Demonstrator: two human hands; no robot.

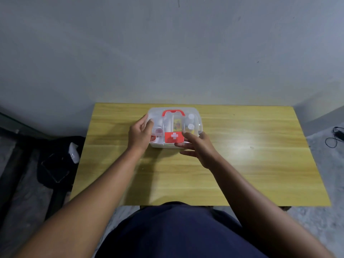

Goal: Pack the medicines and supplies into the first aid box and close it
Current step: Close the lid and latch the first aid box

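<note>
The clear plastic first aid box [193,111] sits at the far middle of the yellow wooden table [242,164]. It has a red handle [173,112] on top and a red latch with a white cross [174,137] at its front. Its lid is down over the contents. Through the lid I see white bottles [191,125], a yellow packet [177,125] and small red items [158,131]. My left hand [140,135] grips the box's left side, fingers on the lid. My right hand [197,147] touches the front right corner beside the latch.
A grey wall rises right behind the table. Dark cloth with a white object [73,152] lies on the floor to the left. A black cable [335,136] lies on the floor at the right. My dark-clothed lap [176,235] meets the table's near edge.
</note>
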